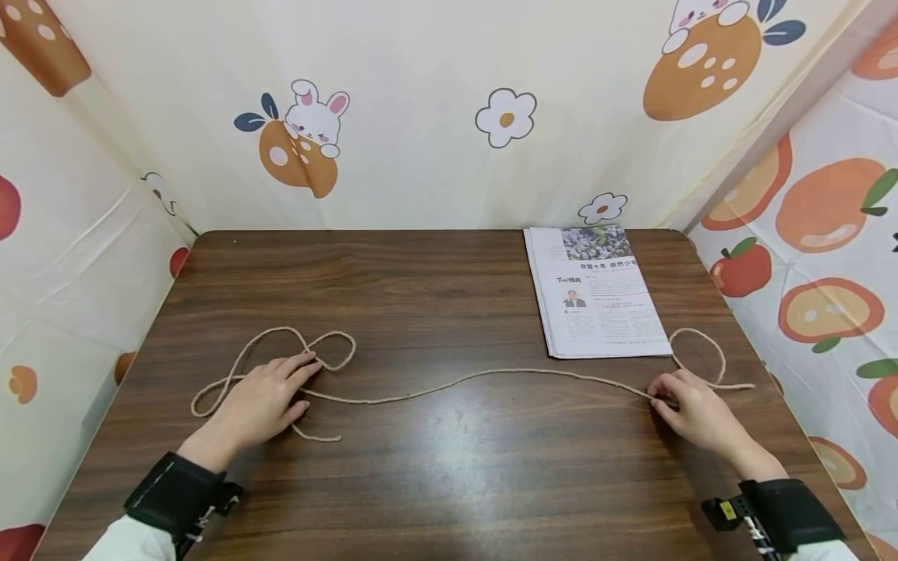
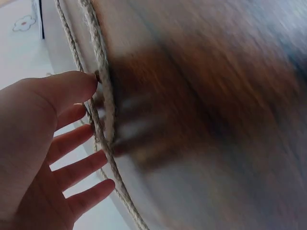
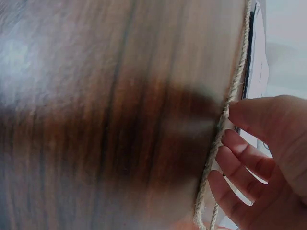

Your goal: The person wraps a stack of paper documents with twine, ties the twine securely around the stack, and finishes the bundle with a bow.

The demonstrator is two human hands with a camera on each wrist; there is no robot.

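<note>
Head: left hand point(image 1: 263, 396) spread, touching rope point(image 1: 526, 370); right hand point(image 1: 696, 411) pinches it

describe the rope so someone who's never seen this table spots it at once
Start with the brown table and the printed sheets toward its far right. Mostly nearer the person, a thin beige rope winds across from loops by the left hand to a loop by the right hand. Its twisted, curving line sets it apart from the flat, straight-edged sheets.

Pale printed sheeting point(image 1: 414, 117), probably fabric, surrounds three sides of a brown wood-grain table point(image 1: 435, 304).
</note>
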